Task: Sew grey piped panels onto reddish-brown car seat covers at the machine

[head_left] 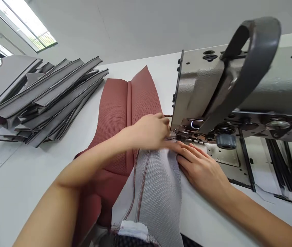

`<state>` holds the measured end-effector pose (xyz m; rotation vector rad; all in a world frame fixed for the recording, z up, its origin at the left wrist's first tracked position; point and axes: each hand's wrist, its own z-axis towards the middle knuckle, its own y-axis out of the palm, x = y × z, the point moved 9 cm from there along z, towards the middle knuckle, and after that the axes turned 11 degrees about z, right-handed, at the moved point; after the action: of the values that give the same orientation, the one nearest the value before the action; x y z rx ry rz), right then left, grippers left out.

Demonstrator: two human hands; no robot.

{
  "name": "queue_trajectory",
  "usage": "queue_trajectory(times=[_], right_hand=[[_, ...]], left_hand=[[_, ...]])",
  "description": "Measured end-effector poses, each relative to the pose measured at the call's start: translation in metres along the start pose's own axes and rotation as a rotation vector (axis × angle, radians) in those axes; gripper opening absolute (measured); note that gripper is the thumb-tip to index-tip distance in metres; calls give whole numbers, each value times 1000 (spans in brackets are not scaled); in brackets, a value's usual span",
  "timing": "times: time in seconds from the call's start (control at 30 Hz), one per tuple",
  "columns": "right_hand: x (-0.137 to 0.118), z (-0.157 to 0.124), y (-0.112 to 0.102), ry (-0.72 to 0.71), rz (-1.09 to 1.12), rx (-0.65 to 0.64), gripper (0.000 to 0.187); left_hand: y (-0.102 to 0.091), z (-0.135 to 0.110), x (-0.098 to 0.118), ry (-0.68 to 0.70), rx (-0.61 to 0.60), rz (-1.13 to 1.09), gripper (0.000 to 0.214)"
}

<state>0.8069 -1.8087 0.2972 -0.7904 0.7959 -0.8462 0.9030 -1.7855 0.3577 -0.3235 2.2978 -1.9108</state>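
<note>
A red perforated leather-like cover piece (113, 109) lies on the table, with a raised seam down its middle. Its grey mesh backing (158, 185), crossed by two stitched seam lines, is folded toward me. My left hand (152, 132) reaches across the cover piece, fingers curled closed on the fabric edge just left of the needle area of a sewing machine (194, 85); the thumb side is slightly blurred. Flat beside the presser foot, my right hand (197, 163) has its fingers stretched out over the edge of the grey backing. The needle itself is hidden.
At the left, a stack of grey folded panels (56, 92) with dark edges lies on the white table (33, 185). A curved dark handle-like bar (259, 61) arches over the machine arm. Dark strips (281, 164) lie behind the machine bed at right.
</note>
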Motion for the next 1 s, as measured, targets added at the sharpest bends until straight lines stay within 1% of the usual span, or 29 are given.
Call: queue_trajectory(times=[0.03,0.07,0.13,0.17,0.2,0.23,0.3,0.4,0.5,0.57,0.63,0.7,0.77,0.87,1.0], right_hand=[[0,0,-1,26,3,-5,24],[-1,0,-1,51,1,-9,21],[-6,-2,-2,71,-10,-6,16],[-10,-4,-3,59,-11,2,15],[-16,-6,-4,33,0,13,15],[-23,-8,-5,1,23,21,17],[-39,-13,-6,-78,78,32,24],[-60,-20,-10,-188,129,57,28],[-70,-26,-11,-235,145,76,30],[-70,-28,-10,-234,160,80,31],[-68,-28,-9,-223,173,88,30],[-65,-26,-10,-206,167,103,30],[-63,-25,-12,-189,155,118,31],[-64,-25,-15,-194,178,137,31],[-66,-25,-15,-202,191,127,30]], left_hand=[[-5,-13,17,8,-1,95,52],[-1,-24,32,8,-44,155,64],[22,-40,55,20,-200,215,86],[38,-45,62,20,-279,220,94],[52,-48,65,17,-331,220,98],[62,-50,67,8,-350,214,98],[74,-51,65,-16,-328,177,91],[74,-55,61,-65,-280,100,77],[69,-58,57,-124,-285,-6,66],[63,-57,54,-133,-291,-144,59],[57,-55,50,-133,-295,-267,44],[52,-52,45,-133,-291,-303,25],[50,-48,43,-124,-279,-272,15],[50,-43,44,-122,-266,-215,17],[51,-38,45,-136,-262,-178,20]])
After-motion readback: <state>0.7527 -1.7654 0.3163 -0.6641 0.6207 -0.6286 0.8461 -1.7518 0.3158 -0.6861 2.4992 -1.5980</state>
